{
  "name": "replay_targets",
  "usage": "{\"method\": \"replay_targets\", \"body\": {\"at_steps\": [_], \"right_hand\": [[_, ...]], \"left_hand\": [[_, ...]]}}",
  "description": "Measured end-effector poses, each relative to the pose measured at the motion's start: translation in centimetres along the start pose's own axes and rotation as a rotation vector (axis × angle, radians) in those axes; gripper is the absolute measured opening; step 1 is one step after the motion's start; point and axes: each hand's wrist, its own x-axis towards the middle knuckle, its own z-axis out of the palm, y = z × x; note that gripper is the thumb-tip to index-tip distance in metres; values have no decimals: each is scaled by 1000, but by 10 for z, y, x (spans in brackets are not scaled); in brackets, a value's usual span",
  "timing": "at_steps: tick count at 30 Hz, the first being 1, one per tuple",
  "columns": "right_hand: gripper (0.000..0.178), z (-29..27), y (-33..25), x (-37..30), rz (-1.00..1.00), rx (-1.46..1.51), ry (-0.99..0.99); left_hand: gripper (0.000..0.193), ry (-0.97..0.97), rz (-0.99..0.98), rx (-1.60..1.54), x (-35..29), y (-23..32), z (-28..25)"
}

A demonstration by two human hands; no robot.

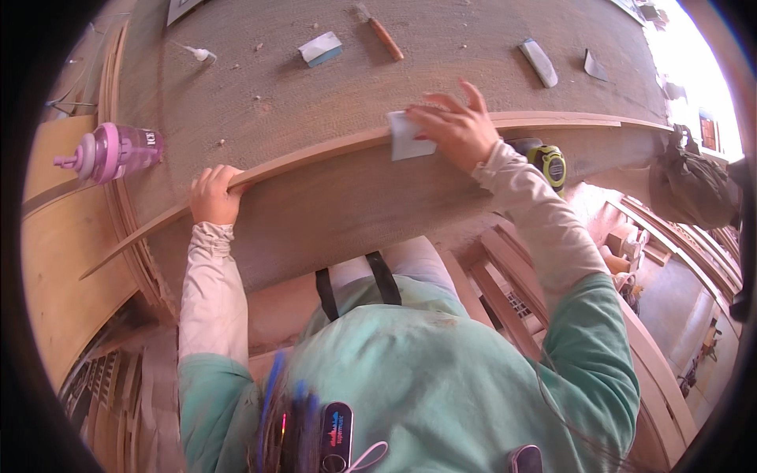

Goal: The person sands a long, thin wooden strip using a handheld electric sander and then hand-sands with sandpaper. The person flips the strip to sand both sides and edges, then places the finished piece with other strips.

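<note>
Head view: left hand (214, 195) grips a wooden strip (315, 156), right hand (460, 132) holds a pale sheet (408, 147) against it, and uneven pressure could bow the strip.

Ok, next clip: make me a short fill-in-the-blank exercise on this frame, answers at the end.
1. The ______ hand holds a pale sheet at the long wooden strip.
2. The other hand grips the same ______.
3. Of the bottle and the tape measure, the ______ is further left.
4. Of the blue-and-white block and the orange-handled tool, the ______ is further right.

Missing words: right; strip; bottle; tool.
</note>
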Motion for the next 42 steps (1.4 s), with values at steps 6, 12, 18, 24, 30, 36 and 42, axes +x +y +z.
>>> {"method": "replay_targets", "body": {"at_steps": [6,12,18,24,30,36,42], "right_hand": [[33,26,-98,82,-82,-37,-210],[36,12,-129,114,-48,-1,-458],[31,-35,25,-4,165,-130,-394],[35,17,-97,89,-51,-9,-384],[45,-22,-24,44,279,-32,-579],[30,-11,-35,46,69,36,-423],[32,13,-110,98,-59,-10,-388]], "left_hand": [[22,-27,0,16,1,-5,-2],[20,-24,16,-20,1,-8,1],[28,-10,-8,-20,-1,-5,2],[24,33,35,2,2,-6,5],[25,-50,-29,-25,1,-12,2],[22,9,8,4,3,-3,1],[21,10,32,17,-2,-7,2]]}}
